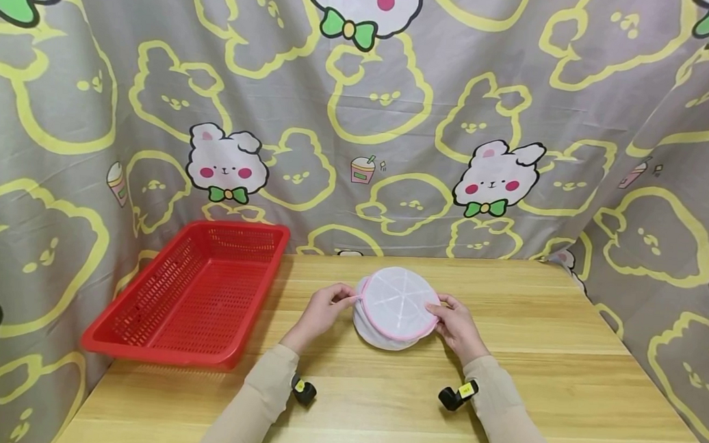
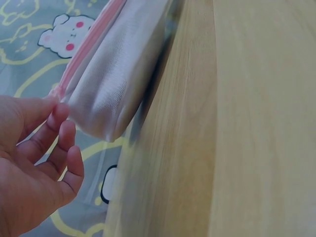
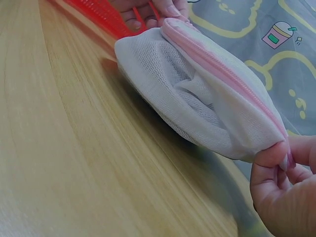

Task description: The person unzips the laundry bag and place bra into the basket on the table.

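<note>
A round white mesh laundry bag (image 1: 400,300) with a pink zipper edge is held in both hands over the wooden table. My left hand (image 1: 327,309) pinches its pink edge at the left between thumb and index finger; in the left wrist view the other fingers of that hand (image 2: 39,153) curl loosely. On the opposite side my right hand (image 1: 457,327) pinches the rim near the zipper's end, thumb on top. From the right wrist view, the bag (image 3: 173,94) looks tilted, its soft lower side sagging just above the wood.
To the left a red plastic basket (image 1: 212,308) with slotted walls stands on the wooden table (image 1: 372,415). A patterned grey curtain (image 1: 393,203) hangs behind the table and along both sides.
</note>
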Demonstrator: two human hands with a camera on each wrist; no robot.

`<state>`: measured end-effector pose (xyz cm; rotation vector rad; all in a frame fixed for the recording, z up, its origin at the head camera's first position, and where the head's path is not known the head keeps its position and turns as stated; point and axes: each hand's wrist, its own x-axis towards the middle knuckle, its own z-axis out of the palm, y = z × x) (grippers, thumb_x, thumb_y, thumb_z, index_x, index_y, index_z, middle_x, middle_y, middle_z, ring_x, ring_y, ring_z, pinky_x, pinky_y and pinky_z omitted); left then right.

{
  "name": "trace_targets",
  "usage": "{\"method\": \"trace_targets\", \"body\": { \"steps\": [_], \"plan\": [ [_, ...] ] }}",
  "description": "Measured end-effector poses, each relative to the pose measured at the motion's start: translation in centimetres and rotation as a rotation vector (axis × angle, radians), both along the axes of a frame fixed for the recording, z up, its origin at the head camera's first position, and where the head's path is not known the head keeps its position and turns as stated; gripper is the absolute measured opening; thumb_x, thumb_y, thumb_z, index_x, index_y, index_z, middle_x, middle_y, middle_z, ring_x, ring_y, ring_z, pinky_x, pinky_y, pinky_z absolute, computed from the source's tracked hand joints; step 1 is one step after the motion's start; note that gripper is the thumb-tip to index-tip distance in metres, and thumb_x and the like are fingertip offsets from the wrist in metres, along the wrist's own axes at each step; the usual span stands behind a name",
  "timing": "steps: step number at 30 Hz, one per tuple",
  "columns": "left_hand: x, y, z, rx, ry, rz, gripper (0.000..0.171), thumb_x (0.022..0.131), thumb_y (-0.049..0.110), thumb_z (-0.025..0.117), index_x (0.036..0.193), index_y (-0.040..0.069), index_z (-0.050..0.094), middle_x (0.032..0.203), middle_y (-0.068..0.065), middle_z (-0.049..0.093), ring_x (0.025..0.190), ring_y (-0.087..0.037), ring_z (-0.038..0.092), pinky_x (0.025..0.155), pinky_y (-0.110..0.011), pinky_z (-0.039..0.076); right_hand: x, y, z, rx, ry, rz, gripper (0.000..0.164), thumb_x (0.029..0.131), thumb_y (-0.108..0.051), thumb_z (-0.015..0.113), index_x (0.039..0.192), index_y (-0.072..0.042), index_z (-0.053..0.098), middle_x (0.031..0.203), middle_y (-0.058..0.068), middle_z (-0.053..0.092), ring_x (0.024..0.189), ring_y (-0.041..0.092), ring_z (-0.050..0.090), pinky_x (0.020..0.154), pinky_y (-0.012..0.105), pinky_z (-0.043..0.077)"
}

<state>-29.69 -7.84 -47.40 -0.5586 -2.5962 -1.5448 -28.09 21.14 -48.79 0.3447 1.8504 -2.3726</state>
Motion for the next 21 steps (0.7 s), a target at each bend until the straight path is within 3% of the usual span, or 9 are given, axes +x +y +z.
{"method": "trace_targets", "body": {
  "steps": [21],
  "plan": [
    [0.25, -0.21, 0.22, -0.028, 0.033, -0.044, 0.011, 0.094, 0.021, 0.065, 0.095, 0.012, 0.070, 0.088, -0.002, 0.070, 0.082, -0.009, 0.058, 0.074, -0.023, 0.048, 0.14, -0.04, -0.02, -0.008, 0.003, 0.004, 0.037, 0.094, -0.002, 0.060, 0.128, 0.003, 0.046, 0.078, -0.004, 0.059, 0.061, 0.004, 0.059, 0.056, 0.017, 0.052]
  ]
}}
